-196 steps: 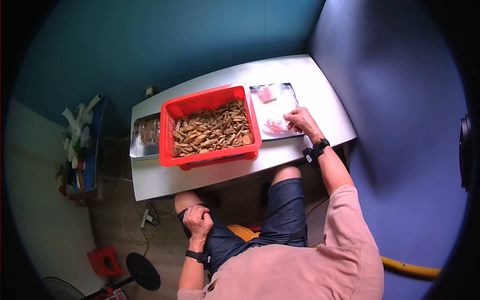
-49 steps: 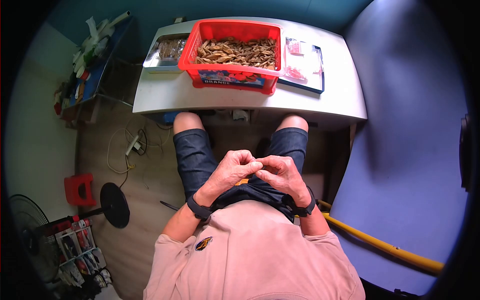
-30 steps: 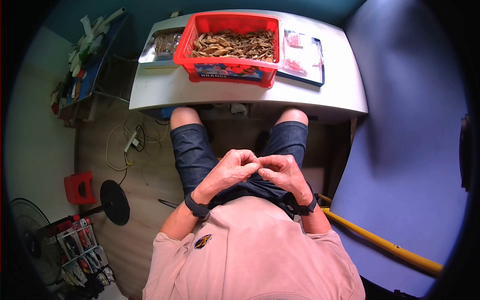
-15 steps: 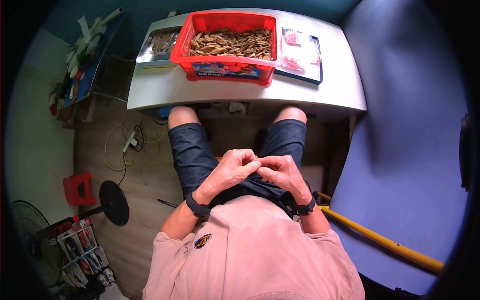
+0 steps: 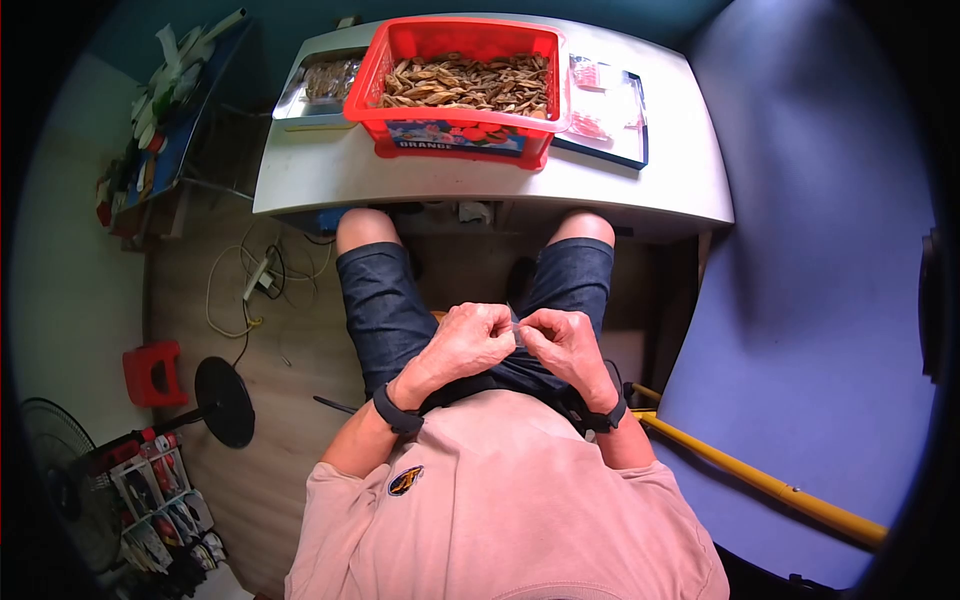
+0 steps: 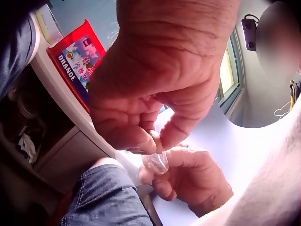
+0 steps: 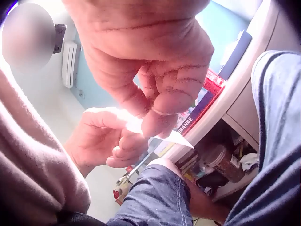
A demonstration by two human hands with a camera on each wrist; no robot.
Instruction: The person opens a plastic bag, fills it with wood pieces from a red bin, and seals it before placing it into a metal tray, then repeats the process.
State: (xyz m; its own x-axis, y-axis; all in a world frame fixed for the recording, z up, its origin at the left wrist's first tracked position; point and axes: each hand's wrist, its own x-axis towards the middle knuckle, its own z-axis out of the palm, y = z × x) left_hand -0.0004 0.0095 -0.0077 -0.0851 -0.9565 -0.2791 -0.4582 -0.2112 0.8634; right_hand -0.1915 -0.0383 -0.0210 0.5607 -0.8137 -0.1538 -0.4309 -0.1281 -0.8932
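Observation:
Both hands are held together over the lap. The left hand and right hand face each other, fingertips nearly meeting. Between them, in the left wrist view, is a small piece of clear plastic, pinched by the left hand from above and by the right hand at its side. In the right wrist view a pale pointed edge of film shows below the fingers of the right hand, with the left hand beside it. The fingers hide most of the plastic.
On the white table stands a red basket of brown dried pieces. A tray with clear packs lies left of it, a dark-edged tray with pink-and-clear packets to its right. A fan stand is at left, a yellow bar at right.
The right hand has come from the right tray and the left from the thigh to meet over the lap. Since half a second ago the fingertips have parted slightly, showing clear plastic between them.

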